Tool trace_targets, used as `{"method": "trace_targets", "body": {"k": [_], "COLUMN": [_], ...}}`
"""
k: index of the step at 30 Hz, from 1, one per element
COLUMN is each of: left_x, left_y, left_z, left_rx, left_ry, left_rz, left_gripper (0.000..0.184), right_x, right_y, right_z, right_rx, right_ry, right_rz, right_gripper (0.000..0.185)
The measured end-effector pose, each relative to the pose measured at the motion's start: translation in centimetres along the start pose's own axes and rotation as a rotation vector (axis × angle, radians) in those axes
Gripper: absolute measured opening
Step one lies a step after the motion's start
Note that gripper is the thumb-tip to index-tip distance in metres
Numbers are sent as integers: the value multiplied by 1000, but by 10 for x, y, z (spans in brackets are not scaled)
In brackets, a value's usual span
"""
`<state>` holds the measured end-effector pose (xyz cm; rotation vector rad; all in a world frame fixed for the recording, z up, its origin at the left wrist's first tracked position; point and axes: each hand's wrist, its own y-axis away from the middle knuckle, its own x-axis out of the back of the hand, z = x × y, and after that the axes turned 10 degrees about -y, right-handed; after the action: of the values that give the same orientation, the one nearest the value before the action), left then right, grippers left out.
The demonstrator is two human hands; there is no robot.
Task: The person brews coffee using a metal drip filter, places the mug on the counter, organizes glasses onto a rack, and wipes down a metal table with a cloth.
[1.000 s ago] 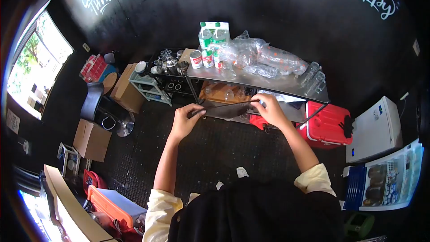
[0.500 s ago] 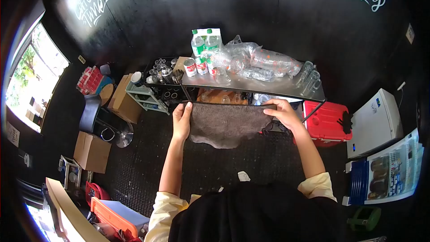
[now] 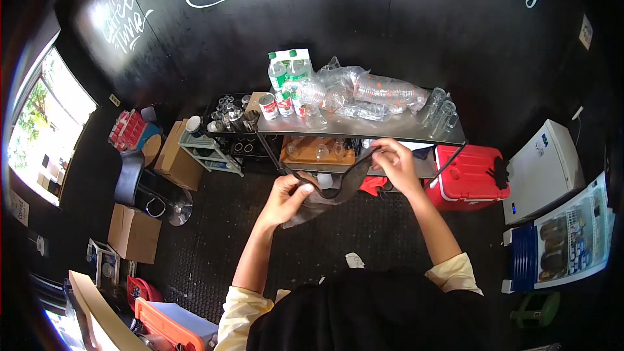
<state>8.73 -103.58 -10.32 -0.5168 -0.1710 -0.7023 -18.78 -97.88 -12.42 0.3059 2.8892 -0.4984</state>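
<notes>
Now the once-taut cloth (image 3: 349, 186) sags, clamped in left fingers (image 3: 301, 191) and right fingers (image 3: 391, 145).

Left forearm (image 3: 252, 257) and right forearm (image 3: 431, 220) extended forward, bare, converging. Left hand (image 3: 285, 200): fingers curled, thumb pressed over in a grip, its tip directed inward. Right hand (image 3: 396, 166): higher in view, fingers bent, pinching with the thumb, directed inward. Hands well apart.

Dark grey-brown fabric cloth (image 3: 346, 188) with blackish edging: mid-frame, airborne, pinched at both ends. Not taut; top edge sags into a U, right end higher. Lower part hangs loose and creased toward centre-left.
</notes>
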Motion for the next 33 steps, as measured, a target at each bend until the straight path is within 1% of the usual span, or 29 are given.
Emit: {"method": "trace_targets", "body": {"k": [1, 2, 4, 5, 6, 8, 9, 10, 12, 13, 14, 16, 18, 19, 22, 23, 24, 25, 26, 27, 28, 29, 30, 32, 33], "left_x": [-5, -7, -15, -19, -22, -25, -27, -29, -34, -36, -38, -36, -38, -41, -45, -45, -46, -47, -48, -49, -49, -50, -50, -52, -53], "left_y": [-3, -7, -14, -15, -15, -17, -17, -16, -16, -15, -14, -13, -14, -13, -14, -12, -8, -4, -2, 0, 2, 4, 6, 12, 15], "left_z": [6, 12, 12, 14, 11, 7, 9, 11, 13, 13, 13, 13, 15, 14, 22, 11, 9, 8, 8, 8, 9, 11, 12, 7, 4], "left_rx": [-4, 1, -68, -72, -81, -111, -112, -102, -97, -87, -78, -57, -163, -159, -197, -191, -97, -144, -191, -214, -217, -217, -216, -188, -172], "left_ry": [-29, -14, -55, -72, -84, -169, -170, -178, -190, -197, -204, -233, -320, -340, -306, -299, -243, -271, -298, -297, -293, -329, -366, -398, -398], "left_rz": [-22, -80, -91, -80, -62, -63, -63, -41, -19, 25, 69, 35, 107, 150, 170, 113, 80, 141, 201, 274, 268, 265, 263, 178, 166], "left_gripper": [22, 19, 15, 11, 10, 11, 11, 11, 11, 12, 13, 16, 16, 18, 19, 20, 18, 17, 17, 16, 16, 16, 17, 17, 17], "right_x": [-4, -12, -23, -26, -31, -40, -40, -40, -40, -40, -40, -40, -40, -40, -41, -41, -41, -43, -43, -42, -41, -41, -36, -20, -19], "right_y": [2, 4, 4, 5, 9, 15, 16, 17, 18, 19, 19, 20, 21, 21, 24, 26, 28, 29, 35, 33, 33, 36, 36, 34, 35], "right_z": [-8, -17, -3, 0, -3, -11, -13, -16, -19, -19, -21, -25, -27, -28, -29, -30, -31, -32, -38, -35, -31, -31, -31, -29, -37], "right_rx": [-73, -148, 44, 75, 65, -16, 34, 35, -36, -30, -26, -56, -61, -70, -47, -36, -26, -25, -137, 95, 325, 443, 440, 293, 196], "right_ry": [-63, -145, -30, 13, 32, -75, -20, -21, -41, -45, -44, -13, -23, -35, -68, -39, -8, 98, 135, 381, 625, 805, 810, 876, 803], "right_rz": [-62, -67, -96, -126, -183, -251, -301, -302, -379, -414, -415, -446, -442, -437, -432, -431, -429, -391, -337, -350, -356, -317, -312, -334, -261], "right_gripper": [26, 24, 23, 25, 28, 36, 47, 47, 53, 54, 54, 54, 54, 53, 50, 50, 49, 48, 46, 43, 42, 36, 36, 30, 25]}}
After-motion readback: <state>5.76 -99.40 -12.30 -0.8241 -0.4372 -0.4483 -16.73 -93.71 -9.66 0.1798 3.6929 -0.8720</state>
